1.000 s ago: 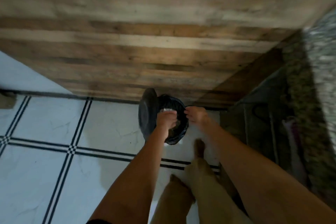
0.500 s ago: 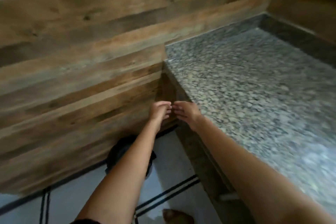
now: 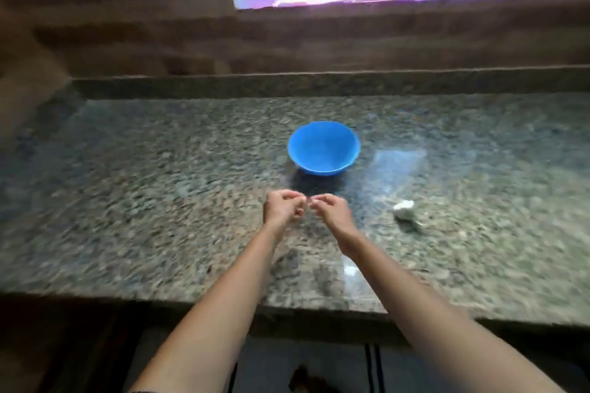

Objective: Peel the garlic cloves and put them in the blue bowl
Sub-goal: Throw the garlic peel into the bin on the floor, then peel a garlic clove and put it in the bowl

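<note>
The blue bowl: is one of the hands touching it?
No, the left hand and the right hand are both short of the blue bowl, with a strip of counter showing between.

Your left forearm [image 3: 223,297] and right forearm [image 3: 415,297] are bare and long, running up from the bottom edge. Your left hand [image 3: 282,210] and right hand [image 3: 330,212] are bare too, slightly blurred. A thin dark edge [image 3: 143,391], possibly a sleeve hem, crosses your left arm lowest down.
</note>
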### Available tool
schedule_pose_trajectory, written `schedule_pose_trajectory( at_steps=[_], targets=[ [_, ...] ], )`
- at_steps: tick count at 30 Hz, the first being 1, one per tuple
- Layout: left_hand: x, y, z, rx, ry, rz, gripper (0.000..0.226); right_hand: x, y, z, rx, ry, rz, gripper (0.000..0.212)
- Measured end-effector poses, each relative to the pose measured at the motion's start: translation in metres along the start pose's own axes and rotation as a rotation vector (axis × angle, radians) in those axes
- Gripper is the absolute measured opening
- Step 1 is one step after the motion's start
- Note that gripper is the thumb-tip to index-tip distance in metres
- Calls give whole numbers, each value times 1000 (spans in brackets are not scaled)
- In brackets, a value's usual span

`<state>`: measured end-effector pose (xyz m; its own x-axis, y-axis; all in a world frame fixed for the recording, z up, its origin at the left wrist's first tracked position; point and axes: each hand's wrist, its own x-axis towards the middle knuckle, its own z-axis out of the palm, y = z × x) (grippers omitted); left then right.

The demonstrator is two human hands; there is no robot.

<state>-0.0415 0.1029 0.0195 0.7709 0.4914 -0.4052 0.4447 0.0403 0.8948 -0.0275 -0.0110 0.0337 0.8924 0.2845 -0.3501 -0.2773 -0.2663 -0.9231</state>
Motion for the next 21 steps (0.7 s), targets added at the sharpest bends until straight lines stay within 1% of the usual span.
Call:
schedule_pose_trajectory(
  at_steps=[2, 4, 5, 6, 7, 10, 11, 13, 14, 15, 16, 17, 18, 20, 21],
  targets=[
    [9, -8, 23, 319, 85, 129, 5, 2, 17, -28, -29, 83, 27, 15],
    [13, -14, 33, 669, 145, 224, 21, 4, 32, -46, -14, 133, 65, 16],
    [15, -17, 35, 753, 149, 244, 29, 6, 39, -50, 15, 150, 86, 14],
    [17, -19, 35, 780, 143, 250, 34, 7, 43, -52, 42, 157, 104, 13],
    [17, -18, 35, 788, 139, 251, 33, 10, 46, -52, 63, 163, 119, 12],
    [19, -9, 31, 782, 87, 275, 18, 18, 51, -51, 119, 185, 157, 16],
    [16, -5, 29, 753, 62, 335, 17, 20, 51, -50, 148, 196, 166, 16],
    [5, 16, 26, 553, 49, 539, 18, 22, 47, -48, 218, 210, 177, 15],
    [4, 28, 25, 452, 88, 660, 18, 24, 44, -48, 247, 213, 187, 15],
    [10, 41, 25, 398, 139, 741, 18, 25, 40, -47, 278, 216, 202, 15],
    [19, 54, 27, 382, 174, 764, 18, 26, 38, -47, 304, 213, 222, 16],
    [32, 64, 28, 399, 174, 725, 18, 27, 38, -46, 326, 210, 238, 17],
    [46, 72, 31, 443, 139, 657, 18, 28, 38, -46, 336, 206, 248, 18],
    [71, 76, 40, 586, 54, 524, 15, 27, 37, -49, 336, 212, 252, 21],
    [79, 74, 43, 651, 23, 485, 14, 26, 37, -50, 338, 218, 250, 24]
  ],
)
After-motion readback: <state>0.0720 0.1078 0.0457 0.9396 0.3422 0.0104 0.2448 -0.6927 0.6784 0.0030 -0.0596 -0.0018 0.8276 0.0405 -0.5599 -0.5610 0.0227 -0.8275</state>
